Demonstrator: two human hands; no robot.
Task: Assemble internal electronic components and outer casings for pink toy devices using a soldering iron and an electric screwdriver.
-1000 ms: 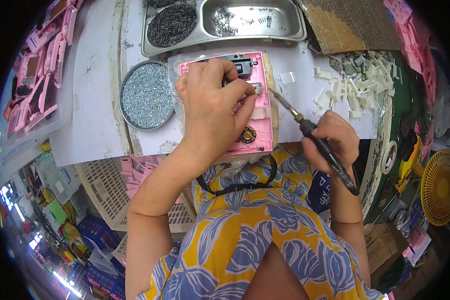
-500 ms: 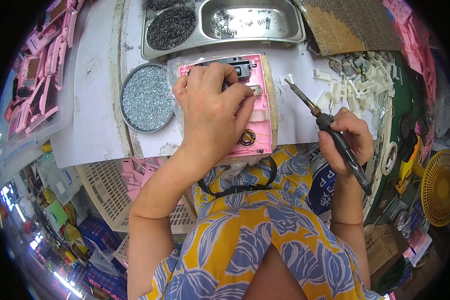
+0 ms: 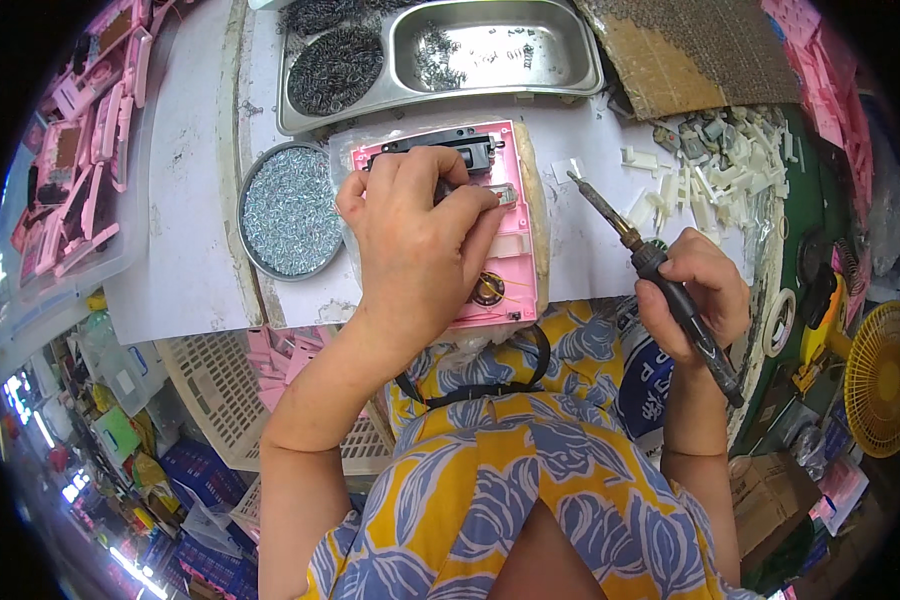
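Note:
A pink plastic casing [image 3: 522,268] lies on the bench in front of me. It carries a black mechanism [image 3: 480,148] at its far end and a round speaker-like part [image 3: 488,289] with thin wires near its close edge. My left hand [image 3: 410,235] rests over the casing's left half, fingers curled and fingertips together beside a small clear-and-metal part [image 3: 505,194]. What those fingers pinch is hidden. To the right, my right hand [image 3: 698,290] is wrapped around the black handle of a soldering iron [image 3: 678,295]. Its tip points up and left, in the air away from the casing.
A round dish of small screws [image 3: 292,210] stands to the left. Behind is a metal tray [image 3: 490,88] holding springs. White plastic pieces [image 3: 715,185] lie heaped at right, beneath a cardboard sheet [image 3: 685,60]. Pink parts fill a clear bin [image 3: 120,240] at far left.
The casing and bench sit slightly lower and further left in the picture. My left fingers have shifted a little on the casing; the soldering iron stays in my right hand.

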